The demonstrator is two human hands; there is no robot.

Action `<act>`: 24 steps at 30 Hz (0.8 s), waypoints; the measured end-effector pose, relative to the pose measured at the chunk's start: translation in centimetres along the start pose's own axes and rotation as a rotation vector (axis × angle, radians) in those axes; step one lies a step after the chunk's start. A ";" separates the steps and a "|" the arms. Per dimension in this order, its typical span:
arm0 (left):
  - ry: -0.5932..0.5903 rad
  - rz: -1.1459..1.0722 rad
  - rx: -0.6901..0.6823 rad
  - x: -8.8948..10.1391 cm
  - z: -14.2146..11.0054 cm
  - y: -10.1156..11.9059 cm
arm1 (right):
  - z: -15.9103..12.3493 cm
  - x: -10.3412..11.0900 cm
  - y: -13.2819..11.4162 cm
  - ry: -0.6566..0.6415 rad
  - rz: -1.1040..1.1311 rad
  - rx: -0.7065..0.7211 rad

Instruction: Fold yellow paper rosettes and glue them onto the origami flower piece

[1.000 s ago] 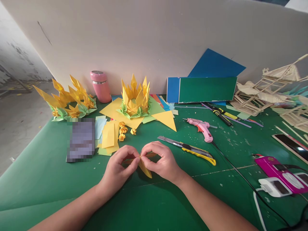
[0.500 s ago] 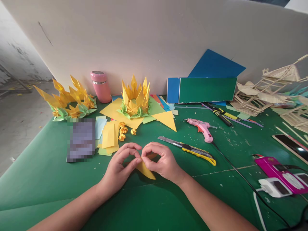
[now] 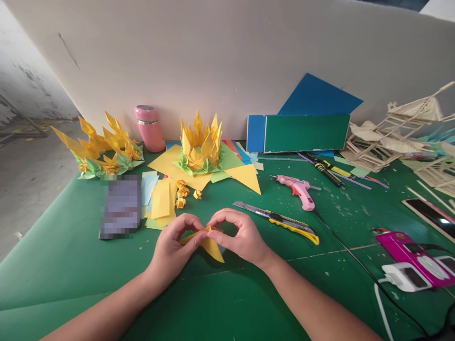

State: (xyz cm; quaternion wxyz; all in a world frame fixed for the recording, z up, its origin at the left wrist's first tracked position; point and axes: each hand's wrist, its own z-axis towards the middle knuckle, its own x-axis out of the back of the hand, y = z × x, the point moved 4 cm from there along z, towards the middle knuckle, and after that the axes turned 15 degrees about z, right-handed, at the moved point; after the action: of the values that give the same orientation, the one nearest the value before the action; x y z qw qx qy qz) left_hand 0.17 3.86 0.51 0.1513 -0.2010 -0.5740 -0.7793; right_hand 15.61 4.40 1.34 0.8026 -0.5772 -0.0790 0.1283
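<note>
Between my fingertips is a partly folded piece of yellow paper (image 3: 213, 250), one pointed flap hanging toward me. My left hand (image 3: 174, 244) pinches it from the left, thumb against the fold. From the right, my right hand (image 3: 243, 237) pinches the same top fold between thumb and forefinger. Both hands nearly meet there, and the fingers hide part of the paper. Just beyond my left hand lie small folded yellow paper roses (image 3: 182, 192) and a stack of yellow paper sheets (image 3: 161, 200). A yellow utility knife (image 3: 280, 221) rests beyond my right hand, its blade exposed.
Two yellow-and-green paper crowns (image 3: 199, 151) stand at the back, near a pink thermos (image 3: 151, 130). On the right are a pink glue gun (image 3: 296, 189) with its cord, a magenta power strip (image 3: 414, 258), a phone (image 3: 432, 218) and wooden stick models (image 3: 377, 142).
The yellow paper has turned a little in my fingers, and its hanging point has shifted left. A left-hand flap now shows. Both hands stay close together, pinching it.
</note>
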 end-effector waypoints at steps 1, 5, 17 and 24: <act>0.001 0.012 0.003 0.0 0.0 0.0 | 0.0 0.0 0.0 0.007 0.003 0.004; -0.020 0.021 0.042 0.0 -0.1 0.1 | 0.1 0.1 0.2 0.026 0.000 0.008; -0.190 -0.014 0.145 -1.0 -0.3 -0.5 | -0.1 -0.2 0.0 0.001 -0.001 0.031; -0.124 -0.116 0.211 -0.7 0.0 -0.6 | -0.1 -0.2 0.6 0.006 0.070 -0.085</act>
State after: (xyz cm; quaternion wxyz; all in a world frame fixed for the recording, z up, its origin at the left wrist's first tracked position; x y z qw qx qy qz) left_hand 0.48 4.04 -0.32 0.0908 -0.1983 -0.6716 -0.7081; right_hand 15.39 4.44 0.71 0.7726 -0.6136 -0.0618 0.1509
